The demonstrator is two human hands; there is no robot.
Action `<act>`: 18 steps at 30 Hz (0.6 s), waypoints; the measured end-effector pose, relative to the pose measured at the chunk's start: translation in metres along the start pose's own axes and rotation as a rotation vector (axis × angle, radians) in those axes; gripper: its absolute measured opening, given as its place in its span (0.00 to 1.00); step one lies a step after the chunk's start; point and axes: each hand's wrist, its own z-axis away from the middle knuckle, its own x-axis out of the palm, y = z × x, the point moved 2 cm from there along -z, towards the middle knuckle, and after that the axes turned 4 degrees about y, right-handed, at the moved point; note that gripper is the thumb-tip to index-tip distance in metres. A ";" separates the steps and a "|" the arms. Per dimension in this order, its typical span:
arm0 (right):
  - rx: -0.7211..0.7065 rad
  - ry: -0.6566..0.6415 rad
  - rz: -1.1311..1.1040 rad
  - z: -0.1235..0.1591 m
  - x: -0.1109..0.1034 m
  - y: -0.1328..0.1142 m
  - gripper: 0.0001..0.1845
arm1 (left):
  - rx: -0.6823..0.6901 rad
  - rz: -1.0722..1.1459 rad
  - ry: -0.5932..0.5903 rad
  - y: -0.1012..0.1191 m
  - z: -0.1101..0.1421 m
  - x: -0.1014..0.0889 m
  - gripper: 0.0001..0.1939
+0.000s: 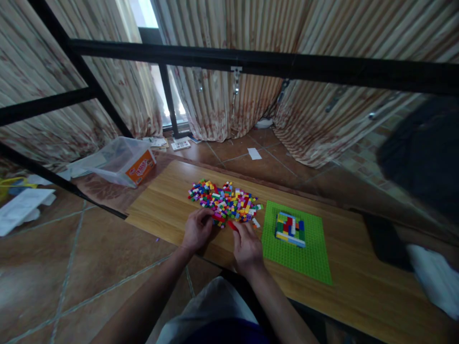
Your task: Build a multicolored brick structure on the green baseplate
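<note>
1. Pinching a red brick (233, 225) in its fingertips, the right hand (249, 248) stands at the near side of the pile (229, 198).
2. Left hand (198, 229): fingers curled at the pile's near left — whether they grasp a brick, I cannot tell.
3. The pile lies loose across the middle of the table (161, 205), colours mixed. Just right of it is the green plate (272, 260), flat, with a low build (290, 231) on it.
4. The red brick could slip, since only fingertips seem to hold it; dropped among so many colours, it might be hard to find.
5. A broad sweep of either hand could push bricks over the near edge, which runs beneath the forearms. A purple bit (157, 239) lies on the floor below that edge.
6. Swinging low to the right, the right hand might catch the plate's rim or knock the build.
7. Open room: wood left of the pile, and more between the plate and the black thing (387, 241). Tighter: the far edge, close behind the pile — and the pile-to-plate gap, a mere sliver.
</note>
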 end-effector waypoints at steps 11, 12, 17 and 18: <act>0.391 0.287 -0.268 0.029 -0.079 0.047 0.19 | 0.053 -0.039 -0.027 -0.002 -0.003 0.000 0.07; 0.415 0.319 -0.255 0.031 -0.086 0.054 0.19 | 0.049 -0.036 -0.027 -0.001 -0.003 -0.001 0.07; 0.522 0.416 -0.098 0.037 -0.115 0.087 0.24 | 0.023 -0.035 -0.027 0.001 -0.003 -0.002 0.08; 0.534 0.433 -0.061 0.037 -0.118 0.092 0.25 | 0.021 -0.033 -0.030 0.001 -0.004 -0.002 0.08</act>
